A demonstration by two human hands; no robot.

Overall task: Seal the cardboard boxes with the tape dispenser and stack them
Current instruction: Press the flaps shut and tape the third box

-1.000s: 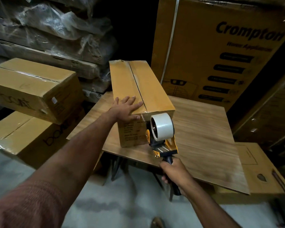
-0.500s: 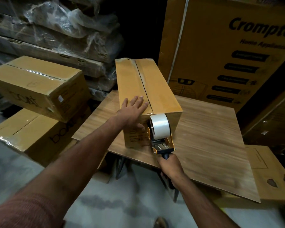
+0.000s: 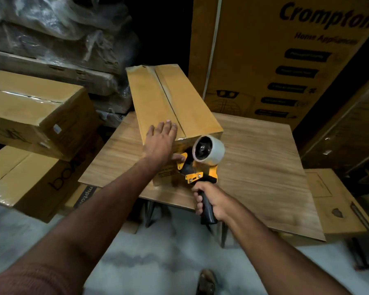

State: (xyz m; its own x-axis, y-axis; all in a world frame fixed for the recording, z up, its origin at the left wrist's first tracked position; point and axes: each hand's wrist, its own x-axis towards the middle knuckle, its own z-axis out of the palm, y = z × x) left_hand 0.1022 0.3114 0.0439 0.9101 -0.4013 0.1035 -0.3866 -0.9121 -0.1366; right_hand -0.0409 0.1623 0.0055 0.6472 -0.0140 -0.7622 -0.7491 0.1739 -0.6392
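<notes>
Pressing flat on the long cardboard box (image 3: 175,103), my left hand (image 3: 160,143) lies with fingers straight along its smooth top beside the centre seam, thumb hooked over the near end. The box sits lengthwise on the wood-grain table (image 3: 262,167). My right hand (image 3: 211,201) is clenched round the black handle of the yellow tape dispenser (image 3: 200,167), its white roll against the box's near end.
</notes>
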